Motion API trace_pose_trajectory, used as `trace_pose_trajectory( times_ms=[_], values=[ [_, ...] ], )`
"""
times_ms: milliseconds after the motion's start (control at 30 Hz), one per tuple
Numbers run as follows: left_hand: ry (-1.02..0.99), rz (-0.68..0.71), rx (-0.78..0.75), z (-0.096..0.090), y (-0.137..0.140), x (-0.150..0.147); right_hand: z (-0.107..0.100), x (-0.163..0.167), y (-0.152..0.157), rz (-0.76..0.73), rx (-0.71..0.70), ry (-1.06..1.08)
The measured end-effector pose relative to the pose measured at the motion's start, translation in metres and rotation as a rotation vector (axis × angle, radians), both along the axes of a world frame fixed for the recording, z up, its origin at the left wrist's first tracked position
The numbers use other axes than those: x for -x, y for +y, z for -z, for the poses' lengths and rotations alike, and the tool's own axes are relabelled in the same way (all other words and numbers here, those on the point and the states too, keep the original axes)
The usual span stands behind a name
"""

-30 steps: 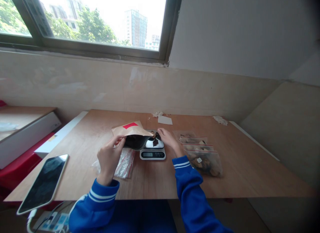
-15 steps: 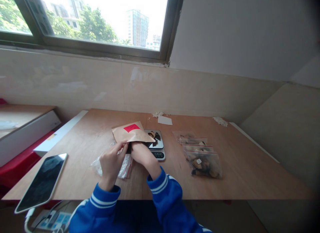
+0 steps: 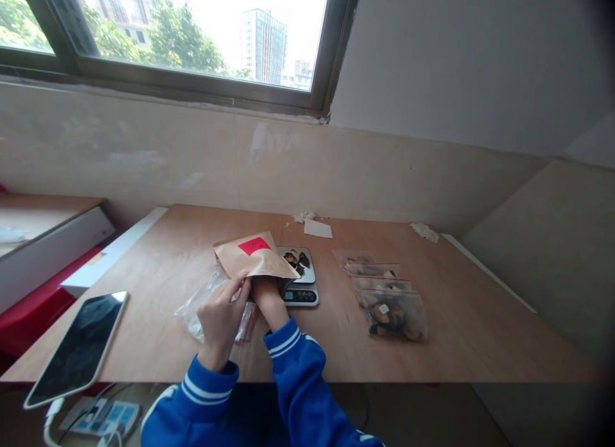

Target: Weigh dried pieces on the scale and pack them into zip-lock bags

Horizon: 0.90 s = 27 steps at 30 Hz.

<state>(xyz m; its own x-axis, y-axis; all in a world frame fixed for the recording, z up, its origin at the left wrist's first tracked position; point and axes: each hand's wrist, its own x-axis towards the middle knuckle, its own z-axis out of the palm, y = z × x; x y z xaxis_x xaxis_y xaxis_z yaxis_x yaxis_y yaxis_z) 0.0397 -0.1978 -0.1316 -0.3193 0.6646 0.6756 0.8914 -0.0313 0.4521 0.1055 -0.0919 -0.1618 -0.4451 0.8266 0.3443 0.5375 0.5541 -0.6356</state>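
Note:
A brown paper bag (image 3: pixel 269 266) with a red label is tilted with its mouth toward me. My left hand (image 3: pixel 221 316) pinches the bag's near edge between thumb and fingers. My right hand (image 3: pixel 269 300) reaches inside the mouth, so its fingers are hidden by the paper. Just behind and to the right, a digital kitchen scale (image 3: pixel 307 277) carries several dark dried pieces (image 3: pixel 296 260) on its plate; the bag covers its left part. Under my left wrist lie clear plastic zip bags (image 3: pixel 204 309).
Several zip bags of dried pieces (image 3: pixel 391 316) lie in a row at the right. A phone or tablet (image 3: pixel 79 348) with a cable rests at the table's left edge. A white card (image 3: pixel 318 228) and crumpled scraps (image 3: pixel 303 216) are near the wall.
My right hand has gone deeper into the paper bag, and its forearm has swung left. More of the scale's display shows now. The left hand keeps its pinch.

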Motion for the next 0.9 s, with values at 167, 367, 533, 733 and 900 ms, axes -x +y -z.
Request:
trace_pose_trajectory(
  times_ms=[167,367,533,733,900],
  values=[
    [-0.014,0.013,0.015,-0.004,0.001,0.003,-0.023,-0.022,-0.033,0.065,0.014,0.037],
    [-0.028,0.015,0.08,-0.016,0.005,0.004,-0.055,-0.053,-0.07,0.114,0.119,0.162],
    [-0.033,-0.023,0.179,-0.03,0.017,0.008,-0.069,-0.078,-0.076,-0.016,0.051,0.372],
    [-0.097,-0.109,0.203,-0.047,0.036,0.03,-0.041,-0.116,-0.059,0.097,0.18,0.621],
    [-0.109,-0.133,0.166,-0.049,0.038,0.04,-0.014,-0.127,-0.03,0.181,0.212,0.514]
  ],
)
